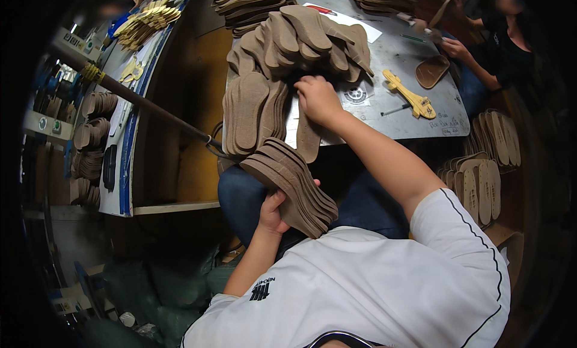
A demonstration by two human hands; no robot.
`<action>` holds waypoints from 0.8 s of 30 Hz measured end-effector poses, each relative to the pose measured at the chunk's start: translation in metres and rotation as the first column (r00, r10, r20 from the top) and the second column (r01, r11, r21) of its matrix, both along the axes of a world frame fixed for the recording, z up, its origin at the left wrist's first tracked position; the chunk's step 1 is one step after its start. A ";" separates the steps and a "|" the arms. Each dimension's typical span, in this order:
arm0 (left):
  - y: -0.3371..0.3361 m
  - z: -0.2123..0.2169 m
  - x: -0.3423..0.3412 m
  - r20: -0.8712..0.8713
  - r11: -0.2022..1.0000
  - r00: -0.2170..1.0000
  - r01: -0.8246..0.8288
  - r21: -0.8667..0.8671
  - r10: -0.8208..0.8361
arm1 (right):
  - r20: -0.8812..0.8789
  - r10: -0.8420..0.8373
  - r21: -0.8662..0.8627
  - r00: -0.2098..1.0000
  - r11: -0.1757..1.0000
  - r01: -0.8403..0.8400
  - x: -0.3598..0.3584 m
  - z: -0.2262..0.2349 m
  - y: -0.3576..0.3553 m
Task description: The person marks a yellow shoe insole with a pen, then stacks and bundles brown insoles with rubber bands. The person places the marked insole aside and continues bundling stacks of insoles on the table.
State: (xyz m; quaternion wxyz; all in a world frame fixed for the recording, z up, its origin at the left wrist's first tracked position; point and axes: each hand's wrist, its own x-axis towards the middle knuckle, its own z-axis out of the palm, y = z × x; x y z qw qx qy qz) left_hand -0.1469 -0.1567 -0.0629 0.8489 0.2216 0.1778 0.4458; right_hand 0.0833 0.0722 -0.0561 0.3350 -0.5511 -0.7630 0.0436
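Observation:
My left hand (273,213) is closed around a fanned stack of brown insoles (288,183), held tilted above my lap. Its thumb lies along the near side, and some fingers are hidden behind the stack. At the table's front edge, my right hand (318,100) has its fingers bent over the upper end of a single insole (309,139); the grip is partly hidden. That insole's lower end sticks out past the edge. Just beyond the right hand rises a loose heap of insoles (305,30). Left of it, more insoles (246,110) lie in neat overlapping stacks.
The metal table (384,122) also bears a yellow foot-shaped template (410,94), a brown sole piece (431,71) and a white sheet (354,27). A dark bar (156,110) slants in from the left. Opposite right, another person's hand (455,48) works.

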 end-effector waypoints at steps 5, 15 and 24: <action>0.009 -0.008 -0.003 0.019 1.000 1.000 -0.009 -0.006 0.009 | 0.145 -0.096 -0.283 0.985 0.949 0.135 -0.018 -0.005 0.041; 0.014 -0.007 0.002 0.052 1.000 0.999 0.013 -0.007 -0.013 | 0.131 -0.152 -0.583 0.980 0.787 0.200 -0.027 0.005 0.057; 0.010 -0.008 -0.001 0.070 0.999 0.997 -0.021 -0.042 0.024 | -0.206 -0.177 -0.127 0.963 0.980 0.153 -0.016 -0.019 0.036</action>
